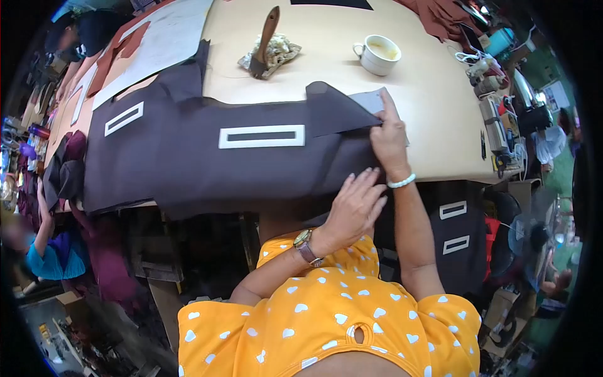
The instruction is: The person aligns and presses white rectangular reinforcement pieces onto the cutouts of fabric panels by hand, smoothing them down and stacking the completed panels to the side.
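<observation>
A large dark fabric piece lies along the near side of the table, its front edge hanging over. A white rectangular frame sits on its middle, and a second white frame on its left part. My left hand, with a watch, rests at the fabric's near right edge, fingers stretched and holding nothing. My right hand, with a pale bead bracelet, is at the right end. Its thumb and curled fingers grip the folded-back fabric corner; its index finger stretches along a grey flat piece partly under the fold.
Behind the fabric, a wooden-handled brush rests on a crumpled wad. A white cup with pale contents stands right of it. Tools and cables line the right edge. Another person is at the left. Dark fabric with white frames hangs below.
</observation>
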The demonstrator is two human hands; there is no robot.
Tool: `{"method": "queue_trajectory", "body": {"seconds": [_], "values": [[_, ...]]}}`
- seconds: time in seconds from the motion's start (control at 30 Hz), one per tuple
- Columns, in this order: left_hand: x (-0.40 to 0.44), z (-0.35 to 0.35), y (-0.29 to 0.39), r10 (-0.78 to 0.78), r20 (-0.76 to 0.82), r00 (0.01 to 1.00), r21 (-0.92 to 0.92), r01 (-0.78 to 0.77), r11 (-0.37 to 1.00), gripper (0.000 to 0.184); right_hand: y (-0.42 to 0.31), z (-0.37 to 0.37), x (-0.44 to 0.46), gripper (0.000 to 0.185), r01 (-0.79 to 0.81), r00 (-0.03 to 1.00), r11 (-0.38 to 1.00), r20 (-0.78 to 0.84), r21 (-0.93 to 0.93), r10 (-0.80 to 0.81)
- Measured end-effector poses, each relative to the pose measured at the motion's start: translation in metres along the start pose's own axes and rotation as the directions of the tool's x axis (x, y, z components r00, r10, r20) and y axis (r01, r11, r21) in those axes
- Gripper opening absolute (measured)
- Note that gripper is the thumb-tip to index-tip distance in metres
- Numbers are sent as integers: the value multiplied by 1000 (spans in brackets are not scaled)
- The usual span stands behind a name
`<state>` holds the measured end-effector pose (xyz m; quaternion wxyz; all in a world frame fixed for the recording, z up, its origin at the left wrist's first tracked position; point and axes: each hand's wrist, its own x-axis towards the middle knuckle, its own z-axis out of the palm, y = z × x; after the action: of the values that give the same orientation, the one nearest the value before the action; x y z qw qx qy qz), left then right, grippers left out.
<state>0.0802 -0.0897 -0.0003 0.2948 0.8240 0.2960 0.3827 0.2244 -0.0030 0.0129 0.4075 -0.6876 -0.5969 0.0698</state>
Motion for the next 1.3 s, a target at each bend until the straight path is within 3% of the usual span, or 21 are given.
{"method": "queue_trajectory", "body": {"seconds": [0.03,0.23,0.37,0.57,0.6,0.7,0.9,1.0,1.1,1.13,1.2,1.3], "values": [[4,0,7,29,25,999,-72,-27,997,28,14,-11,3,68,-7,1000,1000,-25,2,7],[17,-37,-4,-11,-37,999,143,16,990,33,97,-69,19,69,-57,996,998,73,6,56],[13,-59,-37,-114,-60,992,394,128,910,39,121,-89,34,65,0,997,998,73,-68,5],[7,-70,-49,-231,-19,973,535,206,820,50,130,-87,63,59,59,997,994,59,-88,-54],[6,-70,-50,-247,-4,969,555,208,805,52,134,-84,69,56,186,983,972,21,-145,-185],[6,-65,-53,-230,-7,973,599,188,778,52,136,-81,79,53,-86,989,942,84,-324,120],[5,-61,-55,-218,-38,975,610,195,768,51,144,-70,108,53,-252,966,761,-107,-598,236],[5,-62,-54,-213,-41,976,614,193,766,52,151,-62,131,52,-127,944,866,-328,-484,-45],[7,-62,-54,-219,-47,975,610,202,766,52,116,-54,147,51,202,948,927,-175,-316,-266],[7,-62,-54,-221,-49,974,607,205,768,52,97,-52,147,53,233,958,871,-52,-433,-282],[6,-61,-54,-225,-54,973,603,212,769,52,66,-43,144,59,318,948,713,196,-624,-251],[7,-61,-54,-222,-65,973,593,216,776,52,57,-21,153,70,294,949,708,282,-643,-137]]}}
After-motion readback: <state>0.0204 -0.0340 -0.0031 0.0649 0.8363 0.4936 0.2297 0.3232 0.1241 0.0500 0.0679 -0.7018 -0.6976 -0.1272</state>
